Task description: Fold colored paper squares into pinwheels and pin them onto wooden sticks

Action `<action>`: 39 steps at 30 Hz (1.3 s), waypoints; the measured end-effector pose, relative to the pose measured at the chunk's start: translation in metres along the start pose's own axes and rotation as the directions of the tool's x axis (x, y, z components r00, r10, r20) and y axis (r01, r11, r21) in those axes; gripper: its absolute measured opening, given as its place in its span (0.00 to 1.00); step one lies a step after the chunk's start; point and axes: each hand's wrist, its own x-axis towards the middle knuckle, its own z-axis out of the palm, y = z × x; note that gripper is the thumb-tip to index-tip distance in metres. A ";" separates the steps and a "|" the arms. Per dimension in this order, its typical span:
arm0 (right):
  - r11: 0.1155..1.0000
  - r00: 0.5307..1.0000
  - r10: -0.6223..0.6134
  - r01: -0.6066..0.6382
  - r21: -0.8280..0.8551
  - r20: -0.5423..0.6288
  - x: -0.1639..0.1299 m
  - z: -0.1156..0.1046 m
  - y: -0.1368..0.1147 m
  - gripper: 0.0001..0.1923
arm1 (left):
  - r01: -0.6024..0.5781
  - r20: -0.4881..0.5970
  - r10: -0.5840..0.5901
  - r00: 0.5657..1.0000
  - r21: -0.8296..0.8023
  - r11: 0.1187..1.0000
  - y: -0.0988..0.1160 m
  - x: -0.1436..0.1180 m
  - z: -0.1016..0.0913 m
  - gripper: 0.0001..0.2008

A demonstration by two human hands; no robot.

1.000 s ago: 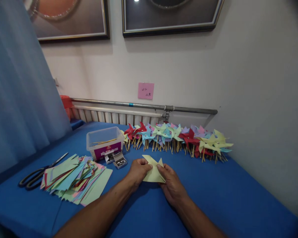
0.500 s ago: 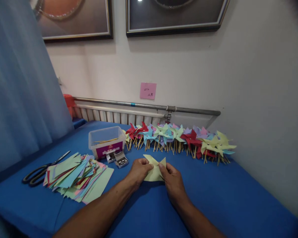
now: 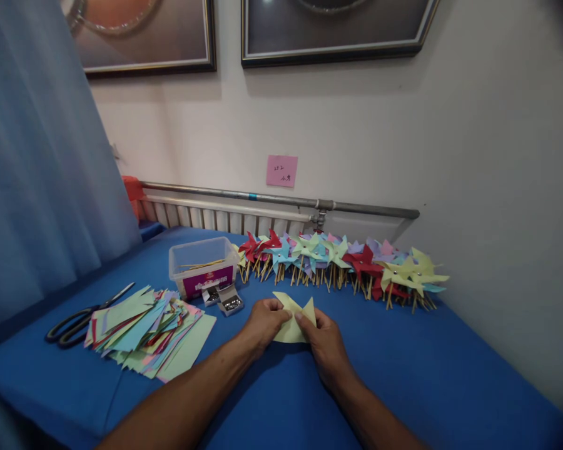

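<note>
A pale yellow paper pinwheel (image 3: 291, 334), partly folded, is held between my two hands above the blue-covered table. My left hand (image 3: 266, 322) grips its left side, with the thumb pressed near the middle. My right hand (image 3: 326, 337) pinches the right side, and its thumb lies on a folded corner close to the centre. One pointed corner stands up at the upper left and another at the upper right. The fingers behind the paper are mostly hidden.
Finished pinwheels (image 3: 328, 256) on sticks line the back. To the left are a clear plastic tub (image 3: 178, 256) with sticks, small boxes of metal pins (image 3: 231, 303), a heap of coloured paper (image 3: 145, 331) and black-handled scissors (image 3: 75, 322). Blue cloth (image 3: 426, 375) covers the table.
My right thumb has shifted left toward the paper's centre, drawing the right corner in a little. My left hand keeps its grip. The view has shifted slightly.
</note>
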 end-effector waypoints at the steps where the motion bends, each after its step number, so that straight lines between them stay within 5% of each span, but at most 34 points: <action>1: 1.000 1.000 0.003 -0.003 0.016 -0.002 0.001 0.000 0.002 0.29 | -0.001 -0.001 0.001 1.000 0.012 1.000 0.000 0.000 0.000 0.09; 8: 0.991 1.000 0.011 -0.008 0.132 -0.017 0.006 0.000 0.011 0.24 | 0.000 0.002 0.000 1.000 0.064 0.998 0.003 -0.003 0.002 0.10; 28: 0.996 0.999 0.035 -0.036 0.077 0.009 0.006 -0.005 -0.001 0.25 | 0.013 0.069 -0.011 0.998 -0.037 0.999 0.001 -0.003 -0.001 0.10; 39: 0.988 0.994 0.064 -0.076 0.137 0.092 0.000 -0.002 -0.004 0.24 | 0.003 0.008 -0.003 1.000 -0.035 0.999 -0.003 0.002 -0.002 0.10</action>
